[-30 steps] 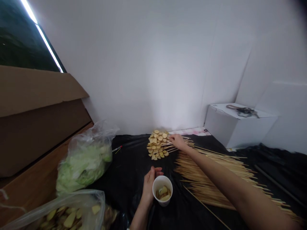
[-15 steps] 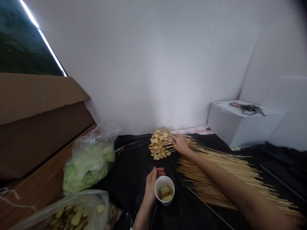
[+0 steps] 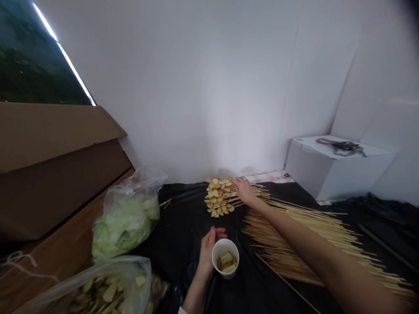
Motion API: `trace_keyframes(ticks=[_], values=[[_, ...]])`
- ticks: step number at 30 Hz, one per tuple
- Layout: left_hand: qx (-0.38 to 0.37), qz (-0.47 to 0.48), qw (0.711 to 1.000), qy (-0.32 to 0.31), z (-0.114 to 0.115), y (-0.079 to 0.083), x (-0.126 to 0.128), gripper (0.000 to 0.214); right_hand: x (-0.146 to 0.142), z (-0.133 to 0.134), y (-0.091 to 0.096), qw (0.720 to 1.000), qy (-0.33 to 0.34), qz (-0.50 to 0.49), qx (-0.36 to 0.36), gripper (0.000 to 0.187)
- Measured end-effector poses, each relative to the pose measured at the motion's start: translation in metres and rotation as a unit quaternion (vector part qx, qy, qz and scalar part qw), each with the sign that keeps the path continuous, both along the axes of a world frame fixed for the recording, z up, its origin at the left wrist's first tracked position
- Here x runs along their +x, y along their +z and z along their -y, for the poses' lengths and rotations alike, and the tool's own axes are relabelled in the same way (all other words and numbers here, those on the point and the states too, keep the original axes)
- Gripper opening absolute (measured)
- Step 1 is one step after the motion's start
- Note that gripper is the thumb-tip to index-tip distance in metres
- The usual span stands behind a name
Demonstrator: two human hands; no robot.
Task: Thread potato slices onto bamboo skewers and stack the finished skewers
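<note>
At the left of a white paper cup (image 3: 220, 273) my left hand (image 3: 209, 245) rests with its fingers loosely stretched behind the rim, holding nothing. Several potato slices (image 3: 228, 261) lie in that cup. Farther off, my right hand (image 3: 242, 189) reaches over the stick ends at the pile of skewered potato slices (image 3: 218, 199), its fingers closed on a skewer there. The exact grip is partly hidden by the hand. Beside and below the right forearm spreads a large heap of bare bamboo skewers (image 3: 294, 235).
A clear bag of cut green leaves (image 3: 122, 226) and an open bag of potato slices (image 3: 108, 292) stand at left. A cardboard box (image 3: 59, 139) is behind them. A white box (image 3: 340, 170) sits at right. Black plastic sheeting (image 3: 183, 218) covers the surface.
My right hand has shifted slightly up over the far side of the skewered pile. My left hand and the cup stay together, and the whole view has shifted a little.
</note>
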State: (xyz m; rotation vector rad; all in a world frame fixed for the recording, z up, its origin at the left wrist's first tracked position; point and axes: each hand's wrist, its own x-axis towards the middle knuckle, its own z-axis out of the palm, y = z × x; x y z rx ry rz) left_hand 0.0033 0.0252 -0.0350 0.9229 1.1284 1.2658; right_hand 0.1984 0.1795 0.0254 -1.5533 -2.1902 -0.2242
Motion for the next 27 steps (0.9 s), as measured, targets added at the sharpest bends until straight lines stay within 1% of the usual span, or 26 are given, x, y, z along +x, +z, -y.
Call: trace_keyframes(ticks=[4, 9, 14, 21, 23, 27], values=[[-0.001, 0.003, 1.0, -0.01, -0.001, -0.002, -0.001, 0.056, 0.006, 0.001, -0.002, 0.998, 0.026, 0.057, -0.008, 0.03], [-0.006, 0.006, 1.0, -0.006, -0.001, -0.003, 0.0, 0.056, 0.013, 0.006, -0.003, 0.994, 0.036, 0.099, -0.012, 0.03], [-0.003, 0.01, 1.0, -0.004, -0.001, -0.003, -0.001, 0.058, 0.013, 0.007, -0.001, 0.995, 0.033, 0.099, -0.006, 0.03], [-0.004, 0.01, 1.0, -0.009, 0.0, -0.001, -0.002, 0.057, 0.01, -0.011, -0.003, 0.997, -0.007, 0.075, 0.014, 0.033], [-0.004, 0.007, 1.0, -0.009, 0.0, -0.001, -0.002, 0.057, 0.009, -0.013, -0.007, 0.996, 0.003, 0.084, 0.021, 0.035], [-0.006, 0.01, 1.0, -0.009, -0.001, -0.002, -0.003, 0.057, 0.011, -0.009, -0.018, 0.993, 0.042, 0.107, 0.032, 0.046]])
